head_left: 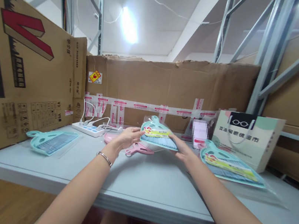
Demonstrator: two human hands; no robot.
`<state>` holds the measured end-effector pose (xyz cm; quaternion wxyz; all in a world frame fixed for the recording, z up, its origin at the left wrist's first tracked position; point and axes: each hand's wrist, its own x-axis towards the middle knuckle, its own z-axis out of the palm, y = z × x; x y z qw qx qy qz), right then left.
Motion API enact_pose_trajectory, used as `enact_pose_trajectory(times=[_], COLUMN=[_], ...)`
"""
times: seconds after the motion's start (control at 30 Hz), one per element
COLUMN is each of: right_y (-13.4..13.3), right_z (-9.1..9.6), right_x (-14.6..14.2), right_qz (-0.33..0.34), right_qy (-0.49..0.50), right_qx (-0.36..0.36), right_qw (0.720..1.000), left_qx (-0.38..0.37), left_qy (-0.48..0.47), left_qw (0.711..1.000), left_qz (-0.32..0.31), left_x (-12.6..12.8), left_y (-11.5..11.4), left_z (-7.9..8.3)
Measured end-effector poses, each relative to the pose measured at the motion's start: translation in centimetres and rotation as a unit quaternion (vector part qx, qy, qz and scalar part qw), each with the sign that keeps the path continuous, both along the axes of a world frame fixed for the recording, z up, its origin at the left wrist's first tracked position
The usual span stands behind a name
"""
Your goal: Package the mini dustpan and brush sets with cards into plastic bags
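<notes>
Between both hands, raised over the table, is a light-blue dustpan and brush set in clear wrapping with a yellow label. My left hand grips its left edge, and a metal bangle circles that wrist. My right hand holds the lower right corner, fingers partly hidden underneath. Behind and below lies a pink dustpan and brush set, partly covered by the held one. Another blue set rests at the left, and stacked blue sets with a yellow label lie at the right.
A white power strip with plugged cables sits at the back left. Large cardboard boxes wall the rear and left. A paper bag stands at the back right, beside a blurred upright card. Metal shelf posts frame the grey table.
</notes>
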<state>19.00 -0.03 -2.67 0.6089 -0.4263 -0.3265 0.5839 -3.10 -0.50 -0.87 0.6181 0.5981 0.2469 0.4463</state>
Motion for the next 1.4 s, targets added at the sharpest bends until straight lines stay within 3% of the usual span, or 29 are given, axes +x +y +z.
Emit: enact_pose_trajectory(times=[0.1,0.2,0.37,0.57,0.63,0.73,0.87,0.97,1.03,1.13,1.27,1.4], right_y=[0.0,-0.2,-0.8,-1.8,-1.9,-1.6,-0.8,-0.6,-0.7,-0.8,-0.9,-1.8], right_z=[-0.1,0.0,0.3,1.1,1.3,1.2,0.8,0.9,1.1,1.2,1.2,1.5], right_x=[0.0,-0.1,-0.2,0.5,0.6,0.3,-0.1,-0.1,-0.1,-0.1,0.1,0.3], right_qz=[-0.041,-0.023,0.016,0.171,0.184,0.122,-0.014,-0.1,-0.118,-0.101,-0.052,0.064], right_qy=[-0.053,-0.085,-0.098,-0.045,-0.037,-0.02,-0.003,0.005,0.005,-0.013,-0.054,-0.09], right_qx=[-0.006,-0.006,0.007,0.11,0.131,0.109,0.044,0.016,0.01,0.019,0.078,0.172], right_qw=[0.998,0.996,0.995,0.978,0.973,0.986,0.999,0.995,0.993,0.995,0.994,0.979], left_qx=[-0.021,-0.035,-0.034,-0.08,-0.069,-0.037,-0.002,0.022,0.071,0.175,0.229,0.229], left_qy=[0.013,0.025,-0.012,-0.018,-0.024,0.018,0.104,0.108,0.128,0.174,0.158,0.108], left_qw=[0.994,0.982,0.994,0.968,0.965,0.969,0.971,0.979,0.981,0.965,0.941,0.924], left_qz=[0.102,0.185,0.107,0.239,0.251,0.243,0.217,0.173,0.127,0.088,0.194,0.286], left_x=[0.5,0.8,0.5,0.4,0.3,0.4,0.6,0.5,0.2,0.0,0.4,0.7], left_y=[0.1,-0.1,-0.2,-0.1,-0.2,-0.3,-0.5,-1.3,-1.8,-1.8,-0.5,0.3], left_z=[-0.3,-0.2,0.1,0.3,0.4,0.5,0.4,0.5,0.5,0.3,-0.2,-0.3])
